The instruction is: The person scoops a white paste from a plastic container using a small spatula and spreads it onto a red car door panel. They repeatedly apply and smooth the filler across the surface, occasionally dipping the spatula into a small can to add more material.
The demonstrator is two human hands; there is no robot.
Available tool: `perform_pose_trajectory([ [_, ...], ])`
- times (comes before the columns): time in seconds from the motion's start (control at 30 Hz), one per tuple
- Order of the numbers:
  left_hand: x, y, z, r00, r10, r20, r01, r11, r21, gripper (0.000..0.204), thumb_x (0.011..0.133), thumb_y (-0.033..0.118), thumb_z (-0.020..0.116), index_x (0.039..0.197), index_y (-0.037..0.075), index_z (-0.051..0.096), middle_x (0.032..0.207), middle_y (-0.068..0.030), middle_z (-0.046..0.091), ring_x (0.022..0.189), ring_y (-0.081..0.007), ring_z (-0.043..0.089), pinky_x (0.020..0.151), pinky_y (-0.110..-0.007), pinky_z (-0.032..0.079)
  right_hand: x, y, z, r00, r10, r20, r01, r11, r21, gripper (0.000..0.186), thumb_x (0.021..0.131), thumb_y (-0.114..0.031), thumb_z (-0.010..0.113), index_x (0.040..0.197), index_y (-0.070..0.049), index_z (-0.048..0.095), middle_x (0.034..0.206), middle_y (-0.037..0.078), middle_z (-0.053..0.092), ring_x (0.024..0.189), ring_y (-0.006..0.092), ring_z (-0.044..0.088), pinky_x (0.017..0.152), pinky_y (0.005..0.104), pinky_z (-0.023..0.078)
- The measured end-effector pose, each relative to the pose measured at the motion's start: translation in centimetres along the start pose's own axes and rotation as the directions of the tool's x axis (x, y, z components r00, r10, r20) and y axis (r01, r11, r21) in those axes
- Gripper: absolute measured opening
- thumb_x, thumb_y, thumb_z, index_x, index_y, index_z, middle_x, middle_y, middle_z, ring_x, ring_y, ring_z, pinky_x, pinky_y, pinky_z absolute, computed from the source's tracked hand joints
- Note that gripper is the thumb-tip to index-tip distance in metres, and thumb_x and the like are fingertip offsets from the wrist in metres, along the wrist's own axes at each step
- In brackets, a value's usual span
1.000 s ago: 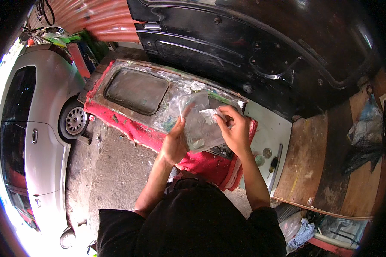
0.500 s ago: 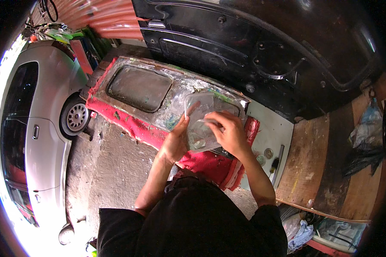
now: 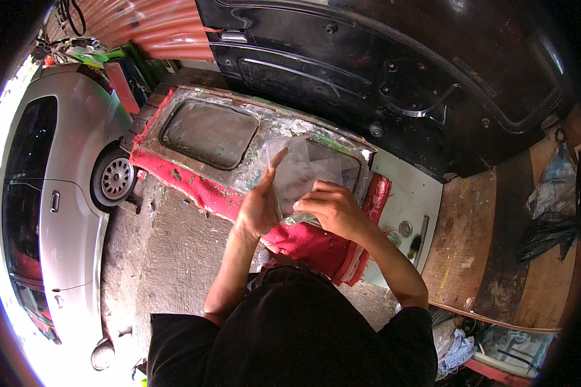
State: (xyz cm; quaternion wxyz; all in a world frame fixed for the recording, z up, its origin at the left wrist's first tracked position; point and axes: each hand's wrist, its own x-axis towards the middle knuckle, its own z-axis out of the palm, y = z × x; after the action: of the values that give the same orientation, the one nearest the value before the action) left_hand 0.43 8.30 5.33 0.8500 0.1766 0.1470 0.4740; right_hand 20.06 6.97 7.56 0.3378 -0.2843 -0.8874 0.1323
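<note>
In front of my chest, over the bench, my left hand holds a clear, thin plastic piece with a rounded corner. The thumb and fingers grip it along its left edge. It is see-through, so the bench surface shows behind it. My right hand is closed over the lower right part of the plastic, fingers bent and pressed together. Something small and whitish shows at its fingertips, too small to name. Beneath both hands lies a worn metal panel with two rounded recesses, smeared with paint and filler.
Red cloth hangs over the bench's near edge. A white surface on the right bears a small round lid and a dark-handled tool. A silver car stands left; a large black panel rises behind.
My right hand has moved down and slightly left across the plastic, its fingers lower now. The plastic has tilted a little in my left hand, which has shifted slightly left.
</note>
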Motion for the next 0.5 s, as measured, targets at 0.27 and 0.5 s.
perform_pose_trajectory([
  [0.27,-0.1,0.5,-0.8,0.999,-0.031,0.028,0.033,0.997,-0.073,0.053,0.111,0.029,0.029,0.163,0.022,0.02,0.158,-0.017,0.038,0.141,-0.0394,0.044,0.109,-0.058,0.045,-1.7,2.8,-0.9,0.995,0.097,0.02,-0.097,0.995,0.037,0.017,0.08,0.0,0.071,0.094,-0.009,0.074,0.09,0.003,0.072,0.083,0.0254,0.063,0.075,0.0385,0.054],
  [0.5,-0.2,0.6,-0.7,0.999,-0.032,0.032,0.034,0.995,-0.093,0.053,0.111,0.03,0.03,0.163,0.02,0.019,0.161,-0.0163,0.035,0.143,-0.039,0.042,0.111,-0.059,0.043,-1.2,1.8,-1.8,0.933,0.352,-0.079,-0.339,0.929,0.146,0.014,0.087,0.0,0.069,0.101,-0.002,0.066,0.095,0.013,0.072,0.089,0.0341,0.066,0.078,0.041,0.052],
])
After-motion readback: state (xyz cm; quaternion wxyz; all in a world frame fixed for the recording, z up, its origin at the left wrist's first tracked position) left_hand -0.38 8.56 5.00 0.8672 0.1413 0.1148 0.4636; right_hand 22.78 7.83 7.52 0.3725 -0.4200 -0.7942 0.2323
